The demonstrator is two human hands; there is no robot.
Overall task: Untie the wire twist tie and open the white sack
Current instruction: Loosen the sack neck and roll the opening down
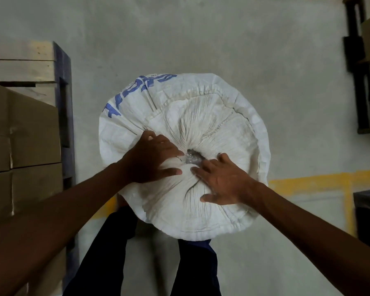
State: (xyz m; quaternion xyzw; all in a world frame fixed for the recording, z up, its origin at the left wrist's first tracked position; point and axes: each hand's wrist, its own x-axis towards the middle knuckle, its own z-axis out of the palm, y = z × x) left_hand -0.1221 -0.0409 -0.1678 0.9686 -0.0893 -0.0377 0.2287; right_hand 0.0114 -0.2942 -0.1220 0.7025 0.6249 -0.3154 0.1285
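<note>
Head view — left hand [152, 159] and right hand [220, 180], both spread flat, press the white sack [212, 116] at frame centre, flanking its gathered mouth [193, 157].

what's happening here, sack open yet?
A person stands over a white sack on the concrete floor. The left hand and right hand press flat on the gathered fabric either side of a small central opening, where clear plastic shows. The mouth is mostly bunched closed. No twist tie is clearly visible.
</note>
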